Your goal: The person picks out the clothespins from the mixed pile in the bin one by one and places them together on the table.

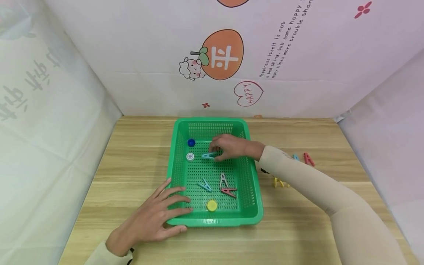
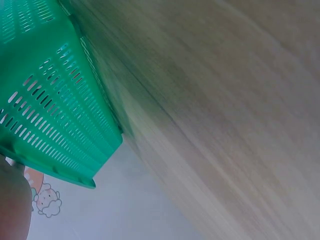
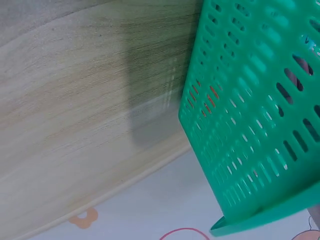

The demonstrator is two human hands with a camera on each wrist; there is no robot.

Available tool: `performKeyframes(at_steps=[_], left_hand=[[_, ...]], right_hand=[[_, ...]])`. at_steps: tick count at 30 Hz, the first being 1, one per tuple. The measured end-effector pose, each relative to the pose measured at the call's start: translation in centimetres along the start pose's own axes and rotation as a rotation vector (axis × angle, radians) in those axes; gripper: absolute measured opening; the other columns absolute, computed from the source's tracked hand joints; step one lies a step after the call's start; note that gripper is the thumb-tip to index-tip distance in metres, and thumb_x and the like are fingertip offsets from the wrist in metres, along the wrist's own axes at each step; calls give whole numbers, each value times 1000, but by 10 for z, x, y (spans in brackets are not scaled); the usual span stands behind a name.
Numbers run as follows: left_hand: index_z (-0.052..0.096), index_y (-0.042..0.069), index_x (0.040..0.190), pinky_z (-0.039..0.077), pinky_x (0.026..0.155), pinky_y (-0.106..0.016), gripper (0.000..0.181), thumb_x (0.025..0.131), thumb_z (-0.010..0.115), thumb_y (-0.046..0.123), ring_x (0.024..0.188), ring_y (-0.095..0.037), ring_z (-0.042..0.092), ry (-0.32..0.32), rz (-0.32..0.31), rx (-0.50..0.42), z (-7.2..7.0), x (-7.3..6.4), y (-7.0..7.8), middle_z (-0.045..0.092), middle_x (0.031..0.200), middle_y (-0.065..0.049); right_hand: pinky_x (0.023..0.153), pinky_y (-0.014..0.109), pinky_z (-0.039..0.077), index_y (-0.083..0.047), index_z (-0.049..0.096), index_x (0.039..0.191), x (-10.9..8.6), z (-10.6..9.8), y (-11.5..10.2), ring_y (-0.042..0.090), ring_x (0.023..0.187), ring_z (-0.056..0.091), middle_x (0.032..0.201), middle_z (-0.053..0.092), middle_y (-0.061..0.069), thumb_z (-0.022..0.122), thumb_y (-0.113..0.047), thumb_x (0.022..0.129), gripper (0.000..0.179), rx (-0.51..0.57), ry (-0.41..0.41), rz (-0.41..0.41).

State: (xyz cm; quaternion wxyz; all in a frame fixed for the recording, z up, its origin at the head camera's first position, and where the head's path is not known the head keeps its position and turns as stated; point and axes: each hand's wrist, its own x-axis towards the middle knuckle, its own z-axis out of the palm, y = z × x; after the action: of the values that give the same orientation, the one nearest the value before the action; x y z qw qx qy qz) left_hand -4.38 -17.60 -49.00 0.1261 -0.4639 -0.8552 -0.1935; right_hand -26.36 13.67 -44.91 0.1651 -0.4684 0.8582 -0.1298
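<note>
- Right hand [image 1: 228,146] down inside the green basket [image 1: 214,222], I pinch a light-blue clip [image 1: 207,156] between thumb and fingers, near the middle of the frame; its right end is covered by my grip.
- That hold could slip, I judge: the clip is thin, and squeezing its legs unevenly might twist it out and drop it.
- My left hand [image 1: 159,211], fingers spread over the rim at lower left, could tip or drag the basket if it leans too hard.
- Lower in the basket, a grey clip [image 1: 223,177] and a red clip [image 1: 228,191] lie so close that lifting one might snag the other; whether they touch, I can't tell.
- My right sleeve [image 1: 308,180] passes over a yellow clip [image 1: 276,182] and an outer blue clip [image 1: 296,157] at right, partly hiding both; a low sweep could knock them.
- Whether my pinched clip clears the basket floor is hard to make out.
- Both wrist views mostly give basket wall and tabletop, without my right fingertips.
</note>
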Motion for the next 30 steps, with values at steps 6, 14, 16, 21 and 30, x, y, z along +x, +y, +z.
performKeyframes(at_steps=[6, 14, 16, 21, 30], left_hand=[[82, 28, 127, 7, 141, -52, 43, 104, 65, 61, 148, -26, 53, 5, 4, 2, 0, 1, 0, 73, 136, 6], [82, 28, 127, 7, 141, -52, 44, 104, 64, 62, 148, -26, 53, 7, 5, 11, 0, 0, 0, 73, 136, 6], [82, 29, 127, 7, 141, -52, 44, 104, 64, 62, 148, -26, 53, 5, 4, 12, 0, 0, 1, 73, 136, 6], [82, 29, 127, 7, 141, -53, 44, 104, 64, 62, 147, -26, 54, 9, 5, 14, 1, 0, 1, 73, 135, 6], [82, 29, 127, 7, 141, -53, 45, 105, 63, 63, 146, -27, 55, 17, 6, 12, 2, 0, 1, 73, 134, 5]], right_hand=[[91, 35, 63, -8, 81, 123, -13, -9, -6, 17, 101, 69, 112, 73, 4, 86, -20, 96, 30, 63, 41, -73], [90, 37, 65, -9, 81, 123, -36, -18, -8, 20, 101, 70, 112, 71, 4, 85, -20, 95, 30, 96, 78, -90], [91, 40, 66, -9, 81, 123, -41, -19, -7, 21, 102, 71, 113, 71, 4, 85, -20, 95, 30, 102, 87, -87], [96, 45, 66, -10, 82, 124, -52, -21, -4, 22, 102, 72, 113, 70, 2, 85, -22, 96, 30, 115, 109, -79], [89, 38, 65, -10, 82, 122, -74, -29, -8, 19, 99, 71, 116, 71, 3, 85, -22, 96, 29, 159, 162, -79]])
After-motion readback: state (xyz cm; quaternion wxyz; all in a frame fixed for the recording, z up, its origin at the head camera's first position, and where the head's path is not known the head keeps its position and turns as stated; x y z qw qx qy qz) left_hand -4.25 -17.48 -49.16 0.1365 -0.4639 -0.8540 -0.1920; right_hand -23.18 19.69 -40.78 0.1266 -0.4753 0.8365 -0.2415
